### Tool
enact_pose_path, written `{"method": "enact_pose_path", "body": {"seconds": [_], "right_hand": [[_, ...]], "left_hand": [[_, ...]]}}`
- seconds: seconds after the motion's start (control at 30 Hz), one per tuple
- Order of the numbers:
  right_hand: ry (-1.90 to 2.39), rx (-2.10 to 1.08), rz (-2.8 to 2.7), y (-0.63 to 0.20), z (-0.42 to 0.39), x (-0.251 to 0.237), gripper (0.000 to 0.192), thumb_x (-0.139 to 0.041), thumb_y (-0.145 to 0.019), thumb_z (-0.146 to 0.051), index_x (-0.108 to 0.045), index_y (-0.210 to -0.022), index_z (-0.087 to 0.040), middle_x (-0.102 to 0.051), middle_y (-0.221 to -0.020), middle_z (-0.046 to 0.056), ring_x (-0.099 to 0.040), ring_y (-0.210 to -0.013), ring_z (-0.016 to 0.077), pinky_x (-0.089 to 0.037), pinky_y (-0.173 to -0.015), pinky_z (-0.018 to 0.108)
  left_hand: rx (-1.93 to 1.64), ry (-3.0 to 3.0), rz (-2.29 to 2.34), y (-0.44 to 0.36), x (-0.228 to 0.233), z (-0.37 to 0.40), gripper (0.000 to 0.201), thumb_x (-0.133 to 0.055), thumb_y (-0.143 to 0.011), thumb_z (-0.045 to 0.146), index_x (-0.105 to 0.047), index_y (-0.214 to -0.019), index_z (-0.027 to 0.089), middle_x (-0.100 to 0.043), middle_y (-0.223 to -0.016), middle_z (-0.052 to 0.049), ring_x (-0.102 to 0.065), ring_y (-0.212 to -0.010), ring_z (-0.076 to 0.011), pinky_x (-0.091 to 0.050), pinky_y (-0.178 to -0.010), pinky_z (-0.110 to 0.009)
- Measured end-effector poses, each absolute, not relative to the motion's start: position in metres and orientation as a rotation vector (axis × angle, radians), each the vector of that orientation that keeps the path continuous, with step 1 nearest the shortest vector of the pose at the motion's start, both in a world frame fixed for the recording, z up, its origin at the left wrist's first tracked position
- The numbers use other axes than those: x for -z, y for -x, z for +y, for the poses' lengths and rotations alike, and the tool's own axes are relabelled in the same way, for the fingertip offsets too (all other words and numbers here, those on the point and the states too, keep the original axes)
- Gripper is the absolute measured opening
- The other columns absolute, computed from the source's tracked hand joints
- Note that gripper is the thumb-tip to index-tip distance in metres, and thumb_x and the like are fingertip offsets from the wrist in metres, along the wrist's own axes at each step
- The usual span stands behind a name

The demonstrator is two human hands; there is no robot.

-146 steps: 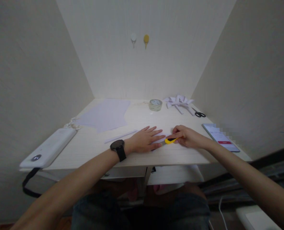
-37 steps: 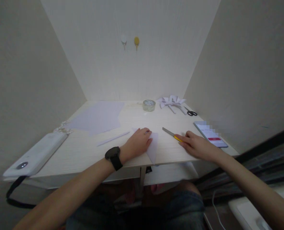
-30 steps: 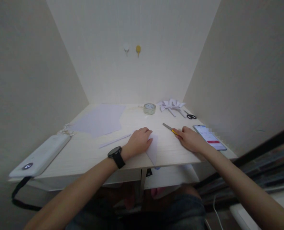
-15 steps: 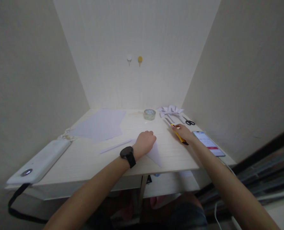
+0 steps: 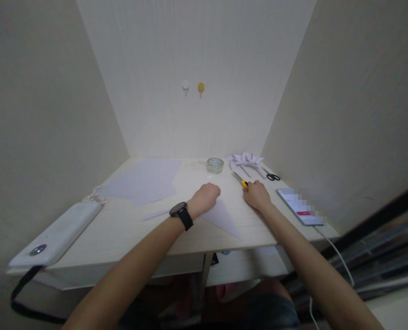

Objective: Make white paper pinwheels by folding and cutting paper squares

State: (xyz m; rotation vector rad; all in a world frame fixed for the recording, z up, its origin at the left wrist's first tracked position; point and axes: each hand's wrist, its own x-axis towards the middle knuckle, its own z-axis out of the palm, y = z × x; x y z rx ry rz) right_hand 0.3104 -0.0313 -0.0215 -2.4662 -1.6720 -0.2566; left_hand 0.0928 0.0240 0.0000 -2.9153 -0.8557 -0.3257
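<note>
The left hand (image 5: 207, 196) rests knuckles-up on the worktop (image 5: 128, 229), its fingers curled together and pressing down on the far corner of a pale triangular sheet of paper (image 5: 223, 219). That sheet lies flat near the middle of the worktop and tapers to a point toward the near edge. A dark wristwatch (image 5: 180, 214) sits on the left wrist.

The right hand (image 5: 256, 195) lies just to the right of the paper, palm down. Its fingers cover the near end of a yellow utility knife (image 5: 240, 180), whose grey blade points toward the far side; whether they are clamped around the handle or merely laid over it cannot be told. The knife lies flat on the worktop, between the paper and a phone (image 5: 299, 206) with a lit screen at the right edge. A white cable (image 5: 338, 262) runs from the phone off the near right corner.

Farther back stand a roll of clear tape (image 5: 214, 165), a folded white paper shape (image 5: 244, 160) and black-handled scissors (image 5: 271, 175) just to its right. A large pale sheet (image 5: 144, 180) spreads over the far left, with a thin paper strip (image 5: 155, 214) near the left forearm. A white device (image 5: 54, 234) with a dark strap lies along the left edge. Two small hooks (image 5: 193, 87), one white and one yellow, hang on the back wall.
</note>
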Motion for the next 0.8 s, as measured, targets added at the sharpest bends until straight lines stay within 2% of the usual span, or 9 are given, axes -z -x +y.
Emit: {"method": "enact_pose_path", "body": {"seconds": [0.17, 0.4, 0.57, 0.7, 0.8], "right_hand": [[2.458, 0.365, -1.678, -0.307, -0.032, 0.027, 0.038, -0.043, -0.095, -0.030, -0.062, -0.116, -0.004, -0.058, -0.115, 0.024, -0.056, -0.107, 0.0319, -0.044, -0.087, 0.037], [2.395, 0.484, -1.691, -0.303, -0.036, 0.029, 0.039, -0.039, -0.095, -0.029, -0.061, -0.115, -0.004, -0.059, -0.113, 0.026, -0.056, -0.104, 0.0337, -0.047, -0.081, 0.040], [2.409, 0.452, -1.706, -0.301, -0.039, 0.026, 0.039, -0.039, -0.096, -0.029, -0.061, -0.117, -0.005, -0.060, -0.111, 0.026, -0.058, -0.103, 0.0340, -0.047, -0.081, 0.041], [2.396, 0.433, -1.720, -0.303, -0.041, 0.024, 0.038, -0.039, -0.096, -0.029, -0.064, -0.115, -0.007, -0.061, -0.110, 0.026, -0.057, -0.103, 0.0342, -0.047, -0.080, 0.041], [2.299, 0.474, -1.742, -0.303, -0.043, 0.020, 0.037, -0.042, -0.095, -0.028, -0.065, -0.117, -0.010, -0.062, -0.109, 0.024, -0.055, -0.105, 0.0344, -0.045, -0.085, 0.044]], "left_hand": [[0.227, 2.974, -0.845, -0.094, -0.005, 0.027, 0.018, -0.061, -0.088, 0.026, -0.073, -0.087, 0.013, -0.072, -0.090, -0.013, -0.067, -0.090, -0.0253, -0.049, -0.079, -0.033], [0.158, 2.796, -0.642, -0.105, -0.007, 0.013, 0.027, -0.043, -0.093, 0.008, -0.069, -0.095, 0.009, -0.069, -0.088, -0.017, -0.067, -0.091, -0.0273, -0.050, -0.077, -0.036], [0.165, 2.825, -0.650, -0.108, -0.008, 0.020, 0.027, -0.042, -0.094, 0.009, -0.069, -0.098, 0.010, -0.069, -0.090, -0.017, -0.067, -0.092, -0.0257, -0.050, -0.079, -0.035], [0.165, 2.876, -0.768, -0.110, -0.013, 0.033, 0.027, -0.045, -0.088, 0.005, -0.071, -0.091, 0.011, -0.070, -0.091, -0.017, -0.067, -0.087, -0.0243, -0.049, -0.075, -0.033], [0.225, 2.895, -0.868, -0.103, -0.023, 0.038, 0.025, -0.048, -0.086, 0.008, -0.072, -0.087, 0.012, -0.072, -0.090, -0.014, -0.067, -0.087, -0.0229, -0.049, -0.078, -0.032]]}}
